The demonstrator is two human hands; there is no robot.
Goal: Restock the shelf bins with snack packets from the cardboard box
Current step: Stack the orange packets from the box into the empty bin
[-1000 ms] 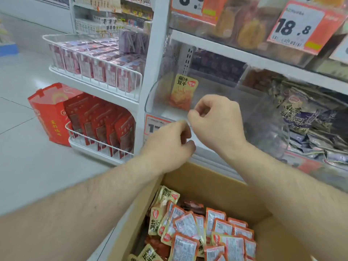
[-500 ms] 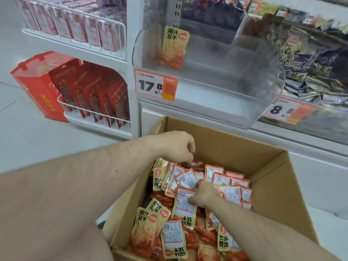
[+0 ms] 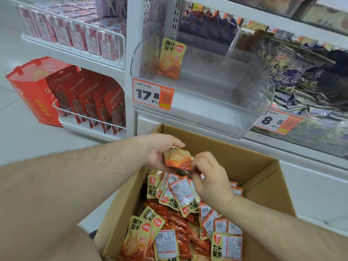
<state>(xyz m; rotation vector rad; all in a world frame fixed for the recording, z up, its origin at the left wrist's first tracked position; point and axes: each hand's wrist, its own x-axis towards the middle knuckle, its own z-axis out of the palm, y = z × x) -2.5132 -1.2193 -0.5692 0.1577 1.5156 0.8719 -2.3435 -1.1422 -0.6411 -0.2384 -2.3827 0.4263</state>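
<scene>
Snack packet (image 3: 178, 159) is held just above the cardboard box (image 3: 263, 162), between both hands. Left hand (image 3: 160, 151) cups it, fingers curled round its far edge; right hand (image 3: 211, 178) pinches its near corner with the fingertips. Clear shelf bin (image 3: 244, 110) right above holds a single matching packet (image 3: 170, 58) standing at its left wall. Advice: take several packets per lift, not one, face the printed fronts forward, stand them upright beside the one already there, fill from back to front, lift clear of the bin's front lip
</scene>
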